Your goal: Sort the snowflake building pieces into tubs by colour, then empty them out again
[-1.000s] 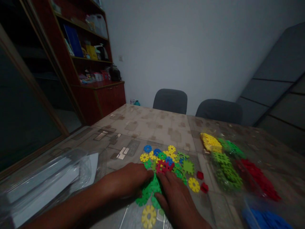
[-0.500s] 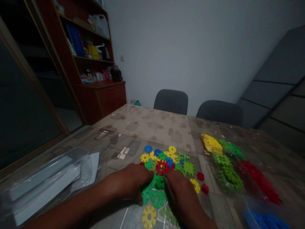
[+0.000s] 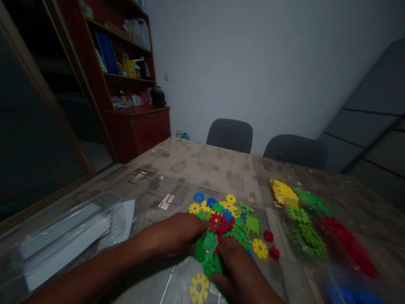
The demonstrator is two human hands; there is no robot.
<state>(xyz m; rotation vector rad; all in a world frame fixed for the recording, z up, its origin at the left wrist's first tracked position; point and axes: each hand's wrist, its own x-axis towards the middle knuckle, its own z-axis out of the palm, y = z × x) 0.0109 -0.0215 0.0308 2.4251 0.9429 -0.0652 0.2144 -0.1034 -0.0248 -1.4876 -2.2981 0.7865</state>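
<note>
Among a spread of plastic interlocking pieces, my left hand [image 3: 186,230] is closed with its thumb and fingers at the left edge of the green notched discs [image 3: 209,241]. My right hand [image 3: 237,264] has curled fingers on a lower green disc [image 3: 212,266], its thumb below. The discs overlap between my hands. Just beyond my fingertips lies a red square lattice piece [image 3: 216,223] with a curved red part at its right. A yellow notched disc [image 3: 199,288] lies near me, and another yellow disc [image 3: 260,248] is right of my right hand. My palms hide some pieces.
Blue discs [image 3: 199,197], yellow discs and light green squares [image 3: 253,224] lie beyond my hands. Two small red pieces [image 3: 274,253] sit to the right. Clear packs hold yellow [image 3: 284,192], green, red [image 3: 351,245] and blue pieces. Transparent packaging [image 3: 72,236] is at the left. Chairs [image 3: 230,135] stand behind the table.
My right hand has moved down and slightly right, towards the lower green discs. The left hand has shifted slightly right. The green discs between them sit differently, and the view has shifted a little.
</note>
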